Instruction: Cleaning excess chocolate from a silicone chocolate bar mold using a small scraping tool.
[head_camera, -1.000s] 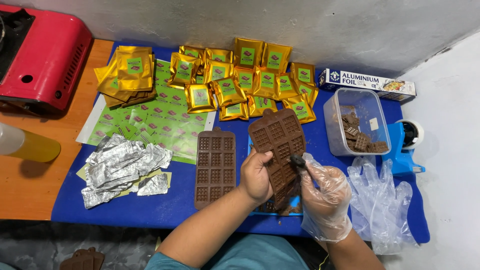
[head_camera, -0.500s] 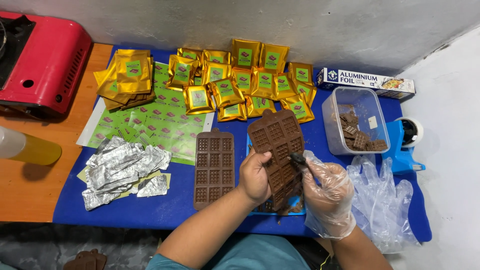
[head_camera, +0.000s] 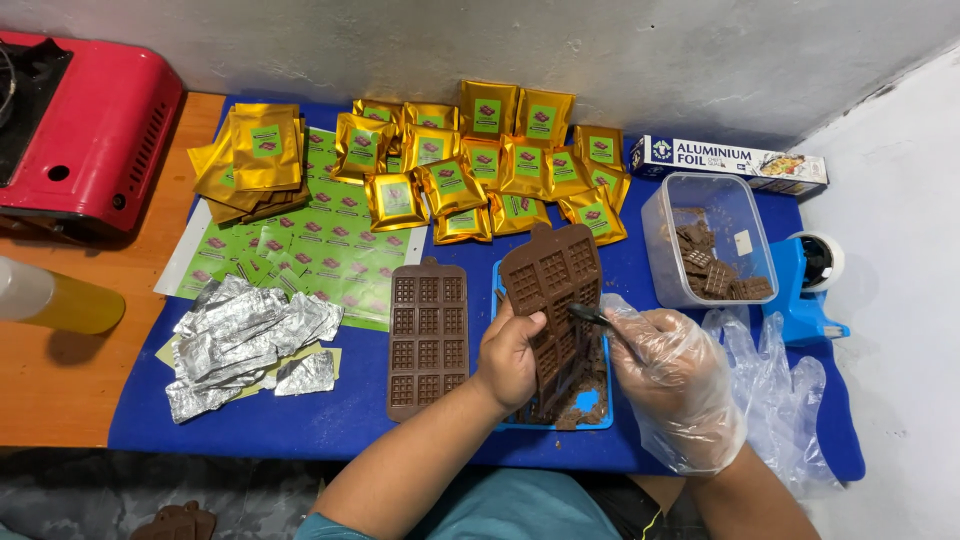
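I note the bare left hand (head_camera: 512, 355) gripping a brown silicone chocolate mould (head_camera: 553, 290) — tilted over a blue tray (head_camera: 590, 405); the gloved right hand (head_camera: 668, 385) pinches a small dark tool (head_camera: 590, 316) against it.

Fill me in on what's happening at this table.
A person tilts a brown chocolate mould up with the bare left hand over a blue tray. The gloved right hand works a small dark tool against the mould's face. A second mould lies flat beside it. Gold pouches, crumpled foil and a clear tub of chocolate pieces sit around.
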